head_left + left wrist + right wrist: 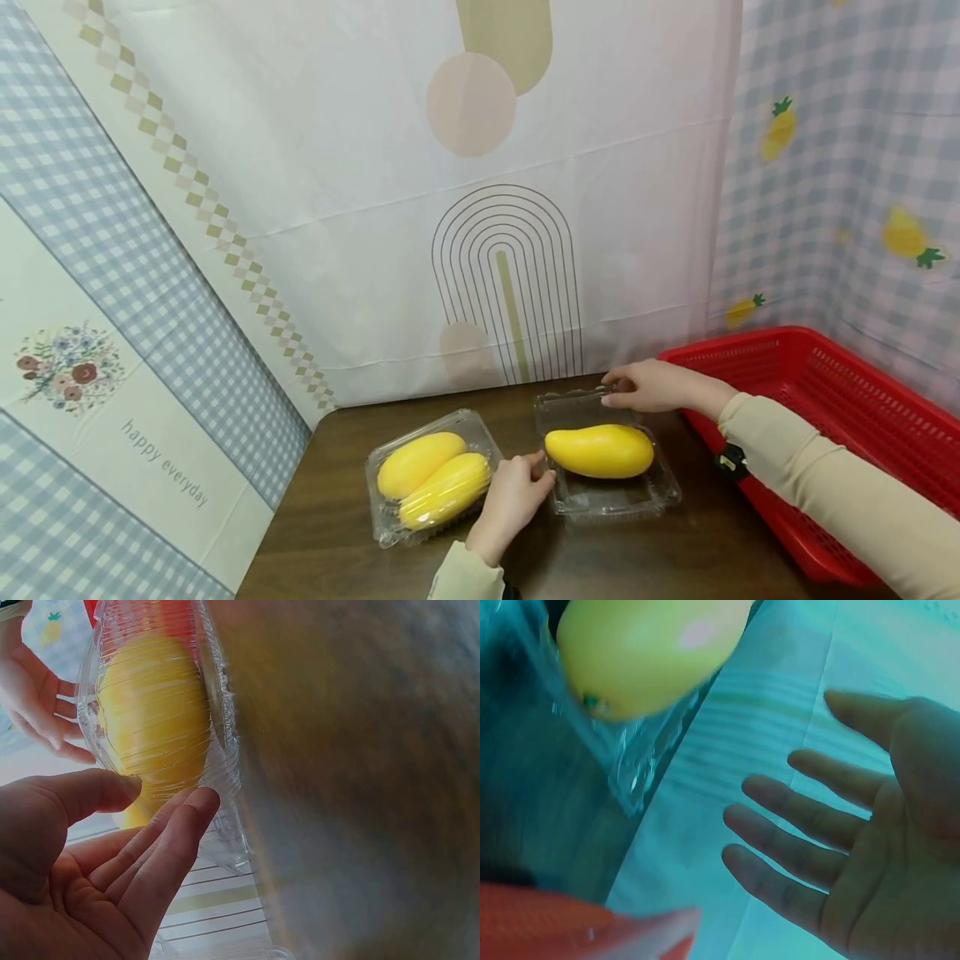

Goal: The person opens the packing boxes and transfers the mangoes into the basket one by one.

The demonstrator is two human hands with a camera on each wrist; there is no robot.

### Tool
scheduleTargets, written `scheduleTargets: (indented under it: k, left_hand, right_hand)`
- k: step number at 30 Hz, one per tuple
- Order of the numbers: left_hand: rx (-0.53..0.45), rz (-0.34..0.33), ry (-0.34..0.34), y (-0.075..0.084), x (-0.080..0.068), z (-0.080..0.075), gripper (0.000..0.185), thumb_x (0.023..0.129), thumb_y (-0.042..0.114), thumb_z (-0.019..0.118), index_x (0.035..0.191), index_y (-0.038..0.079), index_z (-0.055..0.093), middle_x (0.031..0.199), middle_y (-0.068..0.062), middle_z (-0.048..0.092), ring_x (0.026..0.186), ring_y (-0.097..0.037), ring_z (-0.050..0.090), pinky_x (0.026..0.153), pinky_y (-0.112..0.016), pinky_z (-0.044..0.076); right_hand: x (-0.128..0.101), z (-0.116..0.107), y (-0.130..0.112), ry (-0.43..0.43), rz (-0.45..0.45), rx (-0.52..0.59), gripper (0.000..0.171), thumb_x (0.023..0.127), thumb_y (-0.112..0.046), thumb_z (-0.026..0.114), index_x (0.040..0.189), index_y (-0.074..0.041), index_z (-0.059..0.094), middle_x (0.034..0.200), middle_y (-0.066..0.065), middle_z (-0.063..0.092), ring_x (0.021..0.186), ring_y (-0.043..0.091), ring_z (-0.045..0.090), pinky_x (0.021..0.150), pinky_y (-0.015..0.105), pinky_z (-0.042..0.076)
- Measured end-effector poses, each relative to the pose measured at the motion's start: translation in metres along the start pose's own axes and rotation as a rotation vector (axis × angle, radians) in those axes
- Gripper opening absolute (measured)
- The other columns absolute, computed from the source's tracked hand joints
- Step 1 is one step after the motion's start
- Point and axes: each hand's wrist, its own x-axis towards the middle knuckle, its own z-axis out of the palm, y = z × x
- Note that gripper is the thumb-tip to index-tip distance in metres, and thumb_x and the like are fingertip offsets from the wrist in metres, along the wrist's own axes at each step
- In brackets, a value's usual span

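At lower centre, I judge the left box (385,532) loaded: two mangoes (422,465) inside. The right box (615,506), lower right of centre, holds one mango (600,451); I cannot tell whether closing remains. Left hand (513,500), right hand (660,385): fingers apart, gripping nothing.

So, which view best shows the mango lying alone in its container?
The head view, because the mango shows its whole outline. Left wrist: seen through the ribbed clear container, partly behind the left hand. Right wrist: only part, cropped by the top edge.
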Motion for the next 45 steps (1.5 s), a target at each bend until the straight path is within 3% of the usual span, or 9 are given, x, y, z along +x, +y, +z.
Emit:
scheduleTargets:
  k: [7,16,23,30,34,40,45]
  left_hand:
    - [0.017,0.004,-0.008,0.000,0.000,-0.002,0.041,0.094,0.017,0.068,0.127,-0.006,0.066,0.050,0.010,0.043,0.039,-0.005,0.030,0.041,-0.022,0.025]
    - [0.018,-0.004,-0.019,-0.002,-0.002,-0.001,0.041,0.094,0.017,0.067,0.127,-0.007,0.066,0.053,0.010,0.051,0.039,-0.006,0.035,0.040,-0.022,0.029]
    - [0.009,-0.020,-0.022,-0.001,-0.005,0.000,0.042,0.094,0.018,0.067,0.128,-0.007,0.066,0.062,0.008,0.062,0.041,-0.006,0.040,0.042,-0.023,0.034]
    - [0.006,-0.010,-0.026,-0.001,-0.008,-0.001,0.043,0.094,0.019,0.067,0.128,-0.007,0.065,0.059,0.009,0.059,0.040,-0.006,0.037,0.040,-0.023,0.032]
    - [0.007,0.002,-0.012,-0.002,-0.009,-0.002,0.043,0.094,0.018,0.067,0.128,-0.007,0.065,0.056,0.010,0.055,0.038,-0.005,0.035,0.039,-0.022,0.030]
    - [0.009,0.009,-0.009,-0.002,-0.010,-0.001,0.042,0.093,0.018,0.067,0.127,-0.007,0.066,0.052,0.011,0.045,0.040,-0.004,0.032,0.040,-0.021,0.027]
    - [0.013,0.018,-0.012,-0.002,-0.011,-0.002,0.042,0.093,0.017,0.067,0.127,-0.008,0.065,0.051,0.011,0.043,0.039,-0.004,0.031,0.040,-0.021,0.026]
  right_hand:
    - [-0.007,0.018,-0.012,-0.071,-0.049,0.022,0.060,0.093,-0.053,0.066,0.135,-0.010,0.062,0.119,0.011,0.068,0.105,0.025,0.065,0.089,0.047,0.053]
    - [-0.011,0.033,-0.020,-0.132,-0.102,0.053,0.060,0.089,-0.049,0.072,0.135,-0.011,0.063,0.118,0.007,0.069,0.104,0.025,0.064,0.093,0.052,0.050]
    - [-0.013,0.051,-0.026,-0.171,-0.088,0.052,0.060,0.084,-0.040,0.080,0.134,-0.011,0.063,0.119,0.004,0.068,0.104,0.023,0.062,0.094,0.052,0.049]
    - [-0.014,0.069,-0.035,-0.253,-0.027,0.042,0.080,0.079,-0.039,0.084,0.144,-0.007,0.052,0.122,0.004,0.063,0.100,0.020,0.056,0.091,0.049,0.046]
    - [-0.012,0.077,-0.041,-0.234,-0.007,0.023,0.086,0.077,-0.037,0.085,0.146,-0.004,0.047,0.124,0.010,0.063,0.100,0.022,0.056,0.091,0.051,0.046]
    - [-0.007,0.093,-0.044,-0.192,0.005,-0.007,0.083,0.073,-0.032,0.089,0.141,-0.009,0.048,0.099,0.000,0.062,0.083,0.018,0.055,0.080,0.045,0.048]
    - [-0.004,0.100,-0.042,-0.166,0.016,0.013,0.081,0.071,-0.030,0.091,0.138,-0.011,0.050,0.096,-0.002,0.061,0.081,0.018,0.054,0.078,0.045,0.047]
